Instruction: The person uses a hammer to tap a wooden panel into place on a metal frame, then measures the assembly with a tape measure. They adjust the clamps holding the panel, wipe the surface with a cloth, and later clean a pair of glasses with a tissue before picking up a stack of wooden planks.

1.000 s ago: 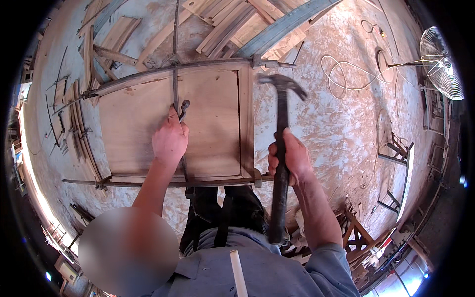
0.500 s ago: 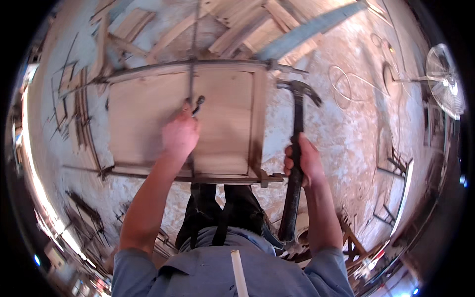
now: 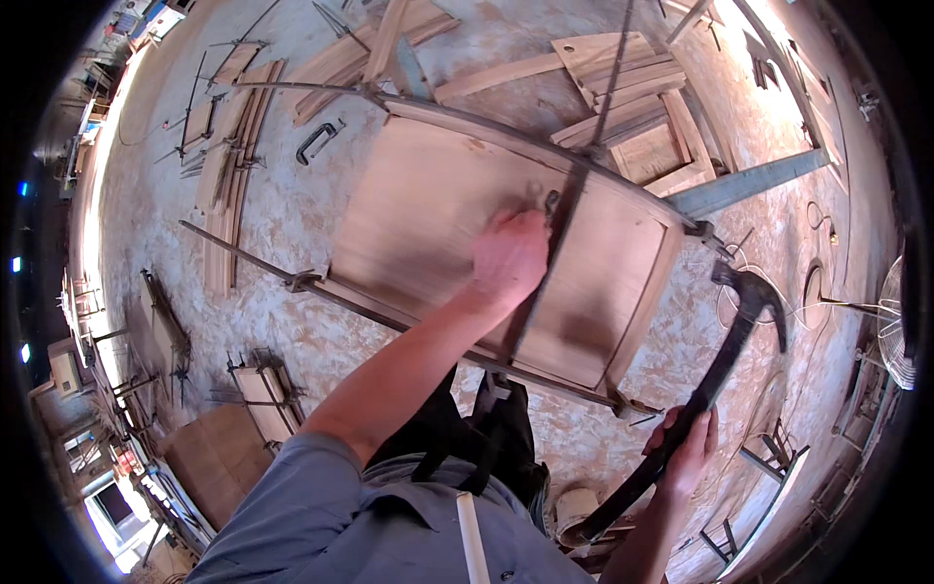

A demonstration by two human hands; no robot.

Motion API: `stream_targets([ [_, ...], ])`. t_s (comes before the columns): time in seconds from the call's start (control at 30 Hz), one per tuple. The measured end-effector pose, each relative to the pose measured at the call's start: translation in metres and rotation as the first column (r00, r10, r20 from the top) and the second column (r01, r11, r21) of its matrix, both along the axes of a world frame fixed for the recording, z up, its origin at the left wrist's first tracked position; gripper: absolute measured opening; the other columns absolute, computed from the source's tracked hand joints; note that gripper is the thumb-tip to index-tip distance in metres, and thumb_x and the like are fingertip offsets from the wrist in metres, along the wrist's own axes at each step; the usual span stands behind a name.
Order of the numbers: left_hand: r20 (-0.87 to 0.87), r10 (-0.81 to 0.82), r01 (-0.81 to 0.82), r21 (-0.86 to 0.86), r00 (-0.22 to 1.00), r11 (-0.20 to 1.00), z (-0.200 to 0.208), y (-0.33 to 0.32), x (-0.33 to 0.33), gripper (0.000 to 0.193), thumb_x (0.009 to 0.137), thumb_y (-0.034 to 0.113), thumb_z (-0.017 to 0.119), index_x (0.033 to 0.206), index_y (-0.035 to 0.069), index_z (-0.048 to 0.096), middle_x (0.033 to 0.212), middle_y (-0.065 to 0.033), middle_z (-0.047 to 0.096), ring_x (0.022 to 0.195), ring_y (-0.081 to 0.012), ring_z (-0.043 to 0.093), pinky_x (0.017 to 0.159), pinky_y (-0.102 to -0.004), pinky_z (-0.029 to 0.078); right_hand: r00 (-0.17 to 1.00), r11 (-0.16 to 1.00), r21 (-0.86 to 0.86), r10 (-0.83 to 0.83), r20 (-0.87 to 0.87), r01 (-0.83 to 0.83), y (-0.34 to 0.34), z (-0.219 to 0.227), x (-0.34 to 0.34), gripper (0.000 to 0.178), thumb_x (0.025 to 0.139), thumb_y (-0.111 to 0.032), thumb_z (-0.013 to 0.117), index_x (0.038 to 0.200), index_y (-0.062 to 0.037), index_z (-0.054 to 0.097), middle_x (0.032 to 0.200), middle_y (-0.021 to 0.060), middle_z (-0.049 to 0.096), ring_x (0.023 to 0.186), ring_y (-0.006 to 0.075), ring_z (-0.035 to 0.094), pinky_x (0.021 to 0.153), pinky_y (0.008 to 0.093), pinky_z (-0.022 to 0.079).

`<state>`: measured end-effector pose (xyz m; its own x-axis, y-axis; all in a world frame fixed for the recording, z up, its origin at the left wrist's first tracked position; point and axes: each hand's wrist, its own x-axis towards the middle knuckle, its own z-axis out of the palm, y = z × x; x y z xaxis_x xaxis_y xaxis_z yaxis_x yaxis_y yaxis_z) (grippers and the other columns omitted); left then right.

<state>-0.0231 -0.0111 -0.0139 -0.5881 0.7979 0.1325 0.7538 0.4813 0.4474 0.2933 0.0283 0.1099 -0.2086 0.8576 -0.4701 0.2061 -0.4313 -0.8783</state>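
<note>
Your right hand (image 3: pixel 689 446) wraps the black claw hammer (image 3: pixel 718 370) mid-handle, right of the pale rectangular wooden panel (image 3: pixel 418 214); expect rigid, head-heavy weight, likely best gripped lower. Your left hand (image 3: pixel 511 255) curls over the panel, its hold unclear.

On the floor (image 3: pixel 282 219) — a caged fan (image 3: pixel 892 336), loose boards (image 3: pixel 233 200), a pale bucket (image 3: pixel 576 506).

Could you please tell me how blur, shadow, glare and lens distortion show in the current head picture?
In the head view, the left hand is blurred, while the hammer looks sharper; there too, dark shadows fall on the wooden panel, glare whitens the upper left and upper right edges, and the upper clamp bar appears bowed.
</note>
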Motion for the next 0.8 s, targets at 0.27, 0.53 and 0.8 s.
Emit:
stream_targets([
  [0.27,0.346,-0.226,0.210,0.083,0.911,0.974,0.060,-0.037,-0.027,0.041,0.085,0.026,0.064,0.116,0.001,0.056,0.093,-0.0175,0.062,0.087,-0.0341,0.061,0.074,-0.0428,0.051,0.985,0.983,0.056,0.172,0.031,-0.173,-0.055,0.018,-0.108,0.021,0.088,-0.006,0.058,0.107,0.0001,0.052,0.076,0.0055,0.058,0.059,0.0103,0.053,0.053,0.0225,0.044],
  [0.53,0.958,0.016,-0.176,0.036,0.285,0.984,0.103,-0.112,-0.073,0.026,0.091,0.027,0.055,0.095,0.001,0.052,0.080,-0.0135,0.062,0.073,-0.0249,0.063,0.069,-0.0383,0.050,0.741,0.622,0.404,0.580,0.337,-0.671,-0.102,-0.008,-0.235,0.049,0.080,-0.005,0.068,0.125,0.0013,0.050,0.115,0.0194,0.056,0.093,0.0280,0.062,0.080,0.0369,0.052],
  [0.8,0.970,0.199,-0.601,-0.244,-0.143,0.761,0.094,-0.158,-0.224,0.023,0.093,0.029,0.055,0.105,0.010,0.053,0.071,-0.0012,0.054,0.052,-0.0133,0.053,0.044,-0.0301,0.044,0.586,0.589,0.411,0.134,0.799,-0.696,-0.026,-0.076,-0.206,0.055,0.086,-0.016,0.064,0.132,0.0051,0.043,0.129,0.0263,0.047,0.119,0.0418,0.045,0.101,0.0466,0.038],
])
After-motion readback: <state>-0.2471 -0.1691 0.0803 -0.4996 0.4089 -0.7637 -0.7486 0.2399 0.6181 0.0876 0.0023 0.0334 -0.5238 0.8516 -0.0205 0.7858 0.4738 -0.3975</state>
